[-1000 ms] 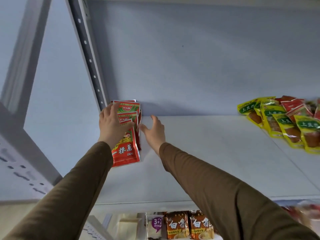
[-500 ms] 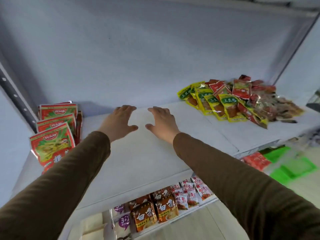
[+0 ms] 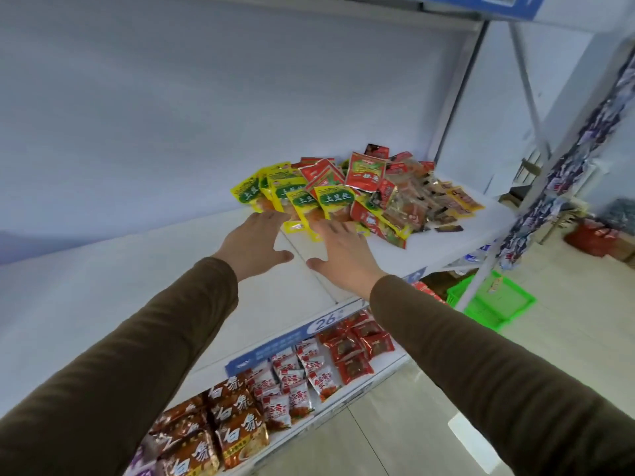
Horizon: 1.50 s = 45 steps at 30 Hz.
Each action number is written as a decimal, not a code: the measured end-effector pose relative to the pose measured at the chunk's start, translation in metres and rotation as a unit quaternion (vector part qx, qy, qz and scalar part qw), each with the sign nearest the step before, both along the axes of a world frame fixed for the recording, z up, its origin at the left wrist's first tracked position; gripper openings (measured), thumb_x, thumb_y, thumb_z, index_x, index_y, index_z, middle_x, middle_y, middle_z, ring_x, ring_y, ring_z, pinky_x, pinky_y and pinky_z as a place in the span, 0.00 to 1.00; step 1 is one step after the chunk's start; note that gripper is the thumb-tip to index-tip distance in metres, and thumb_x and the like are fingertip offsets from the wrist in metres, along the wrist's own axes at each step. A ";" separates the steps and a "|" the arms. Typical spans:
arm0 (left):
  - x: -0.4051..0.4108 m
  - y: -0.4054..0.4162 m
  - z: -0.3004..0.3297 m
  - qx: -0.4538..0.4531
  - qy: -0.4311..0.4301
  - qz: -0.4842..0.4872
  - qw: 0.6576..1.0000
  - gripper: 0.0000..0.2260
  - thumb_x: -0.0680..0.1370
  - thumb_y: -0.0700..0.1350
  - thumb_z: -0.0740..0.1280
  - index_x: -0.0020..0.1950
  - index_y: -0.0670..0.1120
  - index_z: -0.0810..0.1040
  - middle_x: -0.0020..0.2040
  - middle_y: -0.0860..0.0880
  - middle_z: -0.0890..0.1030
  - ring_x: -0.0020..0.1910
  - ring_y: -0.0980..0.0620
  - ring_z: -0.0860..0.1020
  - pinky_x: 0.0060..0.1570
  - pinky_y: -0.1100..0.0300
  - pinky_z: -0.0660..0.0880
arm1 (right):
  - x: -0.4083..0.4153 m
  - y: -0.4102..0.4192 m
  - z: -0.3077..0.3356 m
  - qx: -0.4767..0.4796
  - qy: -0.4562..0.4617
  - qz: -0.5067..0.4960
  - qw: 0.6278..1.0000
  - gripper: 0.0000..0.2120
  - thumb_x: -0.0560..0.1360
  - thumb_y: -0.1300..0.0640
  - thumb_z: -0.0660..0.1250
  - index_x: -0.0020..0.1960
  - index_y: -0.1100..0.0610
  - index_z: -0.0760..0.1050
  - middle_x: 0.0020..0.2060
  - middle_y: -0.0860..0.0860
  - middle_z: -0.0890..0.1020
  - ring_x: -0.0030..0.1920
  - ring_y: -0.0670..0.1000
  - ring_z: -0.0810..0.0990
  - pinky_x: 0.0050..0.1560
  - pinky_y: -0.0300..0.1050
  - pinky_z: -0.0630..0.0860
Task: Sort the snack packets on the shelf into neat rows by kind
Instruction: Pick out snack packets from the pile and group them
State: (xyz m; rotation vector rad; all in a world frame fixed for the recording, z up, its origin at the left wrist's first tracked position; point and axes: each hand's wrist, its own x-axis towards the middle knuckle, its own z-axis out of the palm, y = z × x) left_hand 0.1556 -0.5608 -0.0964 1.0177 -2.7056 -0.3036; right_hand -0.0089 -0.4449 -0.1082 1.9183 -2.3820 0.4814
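On the white shelf (image 3: 120,269), the left hand (image 3: 252,243) and right hand (image 3: 343,254) are reaching with fingers spread, holding nothing, fingertips just touching the mixed pile of packets (image 3: 360,194) lying far right, unsorted, so most sorting is remaining; half a second ago both hands were hovering mid-shelf, well apart from it

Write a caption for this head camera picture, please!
Both open hands, left hand and right hand, reach toward the yellow packets in a mixed snack pile.
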 end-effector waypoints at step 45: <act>-0.355 -0.113 -0.010 0.094 0.080 0.180 0.976 0.32 0.77 0.60 0.71 0.76 0.49 0.66 0.70 0.43 0.73 0.71 0.39 0.70 0.68 0.40 0.73 | -0.370 -0.152 -0.009 0.001 -0.163 0.001 0.987 0.29 0.80 0.41 0.65 0.73 0.57 0.65 0.63 0.54 0.78 0.63 0.57 0.76 0.71 0.57 0.67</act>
